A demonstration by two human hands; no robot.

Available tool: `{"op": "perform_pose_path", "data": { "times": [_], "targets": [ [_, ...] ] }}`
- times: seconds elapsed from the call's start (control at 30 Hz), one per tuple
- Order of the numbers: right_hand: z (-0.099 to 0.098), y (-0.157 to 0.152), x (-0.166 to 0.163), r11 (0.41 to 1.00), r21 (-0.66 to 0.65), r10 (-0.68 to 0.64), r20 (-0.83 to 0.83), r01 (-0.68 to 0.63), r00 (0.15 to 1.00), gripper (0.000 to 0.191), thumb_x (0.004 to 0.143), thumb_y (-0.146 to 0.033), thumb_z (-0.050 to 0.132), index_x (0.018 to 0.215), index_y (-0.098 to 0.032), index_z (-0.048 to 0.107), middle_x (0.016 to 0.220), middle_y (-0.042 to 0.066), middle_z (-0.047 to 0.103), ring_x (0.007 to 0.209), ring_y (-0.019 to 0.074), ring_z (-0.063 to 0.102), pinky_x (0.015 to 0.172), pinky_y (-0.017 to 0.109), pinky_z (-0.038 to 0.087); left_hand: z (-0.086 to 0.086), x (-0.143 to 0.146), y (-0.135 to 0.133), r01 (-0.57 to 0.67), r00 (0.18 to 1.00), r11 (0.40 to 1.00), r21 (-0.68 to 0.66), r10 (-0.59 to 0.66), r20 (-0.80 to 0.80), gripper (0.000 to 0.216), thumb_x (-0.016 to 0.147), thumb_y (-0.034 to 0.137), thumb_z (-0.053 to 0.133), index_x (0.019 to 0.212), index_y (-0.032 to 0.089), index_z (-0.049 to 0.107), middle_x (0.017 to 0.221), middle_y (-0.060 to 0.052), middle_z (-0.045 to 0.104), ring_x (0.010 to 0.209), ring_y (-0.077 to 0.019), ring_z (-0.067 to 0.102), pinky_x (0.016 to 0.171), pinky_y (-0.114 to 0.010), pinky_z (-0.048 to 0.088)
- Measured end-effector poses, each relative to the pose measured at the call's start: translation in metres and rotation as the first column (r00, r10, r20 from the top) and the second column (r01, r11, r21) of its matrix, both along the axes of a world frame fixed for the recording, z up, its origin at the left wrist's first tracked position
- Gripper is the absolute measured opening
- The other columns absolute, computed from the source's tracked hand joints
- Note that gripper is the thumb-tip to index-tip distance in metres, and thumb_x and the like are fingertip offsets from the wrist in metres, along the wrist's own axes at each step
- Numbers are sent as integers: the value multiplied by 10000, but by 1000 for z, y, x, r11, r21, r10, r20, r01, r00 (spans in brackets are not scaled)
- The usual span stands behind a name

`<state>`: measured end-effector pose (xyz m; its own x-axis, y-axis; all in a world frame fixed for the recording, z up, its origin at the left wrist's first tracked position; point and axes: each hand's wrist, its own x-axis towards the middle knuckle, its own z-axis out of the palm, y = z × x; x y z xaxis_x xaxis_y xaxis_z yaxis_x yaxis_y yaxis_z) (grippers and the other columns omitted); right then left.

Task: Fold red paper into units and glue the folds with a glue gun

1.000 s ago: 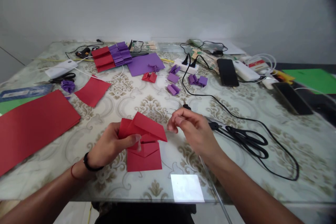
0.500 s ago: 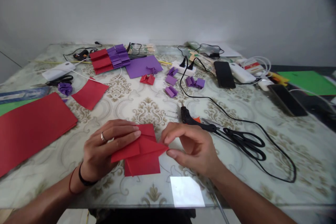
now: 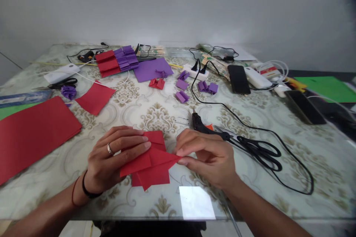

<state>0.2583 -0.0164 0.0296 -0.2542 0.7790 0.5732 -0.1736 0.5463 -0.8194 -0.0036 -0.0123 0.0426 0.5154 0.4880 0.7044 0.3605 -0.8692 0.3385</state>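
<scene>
A folded red paper (image 3: 157, 158) lies across another red sheet (image 3: 161, 178) near the table's front edge. My left hand (image 3: 116, 152), wearing a ring, rests its fingers together over the left part of the folded paper and holds it; its thumb is hidden. With thumb and fingertips, my right hand (image 3: 207, 155) pinches the pointed right corner of the same paper. Just beyond the right hand lie a black glue gun (image 3: 198, 124) and black-handled scissors (image 3: 258, 148). The folded paper's lower flap points toward me.
At left lie large red sheets (image 3: 36, 133) and a red square (image 3: 96, 98). Several small purple folded pieces (image 3: 182, 96) sit mid-table before a white power strip (image 3: 194, 72). A black cord (image 3: 261, 127) loops around the right side, near two phones (image 3: 238, 79).
My right hand has moved slightly right and its fingers have closed tighter on the paper's corner. The folded paper has shifted a little right, its lower flap now showing further down.
</scene>
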Motion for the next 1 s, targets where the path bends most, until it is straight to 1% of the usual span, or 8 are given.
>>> {"op": "perform_pose_path", "data": {
  "times": [0.13, 0.37, 0.47, 0.6, 0.7, 0.77, 0.87, 1.0],
  "targets": [
    [0, 1, 0, 1000, 5, -15, 5, 15, 1000, 265, 852, -86, 823, 1024, -288, 839, 833, 32, 810, 748, 201, 738, 725, 410, 579, -2, 2, 1, 79, 997, 991, -107, -78, 19, 291, 1041, 248, 586, 1299, 197, 710, 1090, -116, 795, 1036, -253, 754, 912, -424, 622],
    [0, 0, 0, 1000, -14, -4, 44, 4, 999, 218, 871, -96, 797, 993, -275, 825, 840, 32, 815, 740, 197, 732, 747, 408, 584, -7, 4, -4, 173, 985, 914, -367, -155, 76, 420, 958, 139, 653, 1351, 282, 692, 1166, -82, 802, 1077, -251, 759, 982, -426, 612],
    [-1, -1, 0, 997, -78, 10, 77, -4, 997, 151, 905, -134, 770, 968, -268, 802, 841, 31, 797, 751, 193, 709, 752, 399, 575, -9, 4, -5, 161, 986, 893, -419, -129, 105, 346, 956, 140, 665, 1268, 271, 736, 1096, -73, 818, 1014, -236, 773, 938, -381, 633],
    [-1, -2, -2, 986, -166, 47, 200, -13, 979, 115, 895, -206, 805, 1000, -249, 784, 909, 45, 782, 816, 199, 704, 770, 380, 569, -8, 4, -7, 121, 991, 916, -382, -90, 99, 270, 922, 134, 696, 1166, 233, 754, 1031, -56, 828, 962, -208, 786, 886, -306, 636],
    [-2, -4, -5, 986, -163, 20, 269, 25, 963, 52, 920, -216, 776, 872, -235, 767, 808, 28, 758, 732, 179, 679, 712, 347, 542, -5, 5, -9, 65, 998, 886, -459, -48, 48, 228, 886, 104, 671, 1054, 229, 763, 953, -30, 822, 858, -182, 781, 782, -257, 616],
    [-2, -4, -6, 981, -185, -9, 280, 63, 960, 127, 934, -231, 755, 808, -230, 742, 753, 16, 733, 685, 165, 654, 674, 327, 517, -5, 7, -9, 9, 1000, 818, -575, -5, 9, 160, 876, 136, 697, 992, 231, 755, 843, -5, 789, 722, -156, 739, 677, -238, 578],
    [-3, -3, -6, 945, -284, -93, 239, 161, 966, 130, 925, -285, 767, 811, -230, 738, 771, 12, 740, 703, 162, 665, 668, 303, 521, -12, 10, -7, -67, 989, 722, -688, 141, 52, 277, 874, 245, 783, 1133, 245, 686, 919, -8, 745, 832, -175, 732, 743, -261, 588],
    [-12, 3, -4, 862, -413, -254, 153, 295, 955, 113, 897, -321, 796, 823, -241, 766, 749, -2, 760, 673, 149, 691, 636, 264, 544, -22, 11, -1, -271, 843, 811, -518, 460, 279, 583, 747, 334, 930, 1157, 266, 520, 1188, -44, 572, 1053, -198, 628, 901, -343, 578]
  ]
}}
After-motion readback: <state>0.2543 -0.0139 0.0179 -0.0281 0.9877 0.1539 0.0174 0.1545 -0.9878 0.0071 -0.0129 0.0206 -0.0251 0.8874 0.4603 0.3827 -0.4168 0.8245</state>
